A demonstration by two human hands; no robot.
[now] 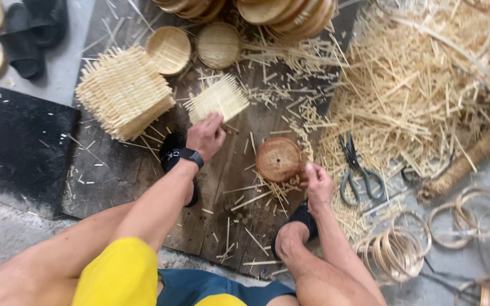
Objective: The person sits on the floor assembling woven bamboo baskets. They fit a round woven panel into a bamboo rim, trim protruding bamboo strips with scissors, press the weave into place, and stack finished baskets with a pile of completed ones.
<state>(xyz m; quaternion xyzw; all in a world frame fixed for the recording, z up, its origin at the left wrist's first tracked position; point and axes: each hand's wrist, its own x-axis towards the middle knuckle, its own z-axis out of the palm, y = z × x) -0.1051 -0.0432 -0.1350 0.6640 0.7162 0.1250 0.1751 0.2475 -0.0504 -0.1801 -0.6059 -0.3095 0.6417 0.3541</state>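
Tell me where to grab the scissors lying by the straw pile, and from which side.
Take the scissors by the handle loops, coming from the near side by the right hand. They lie flat, loops towards the person and open on the floor, while the blades point away into the straw pile, partly among loose strips.

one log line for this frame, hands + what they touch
left hand: grasping woven square mat | right hand: at edge of round wooden mould | scissors: on floor, untouched | mat stack: upper left

Two small round baskets [168, 50] [218, 45]; one scissors [356, 168]; one round wooden mould [279, 160]; two hands [205, 136] [317, 182].
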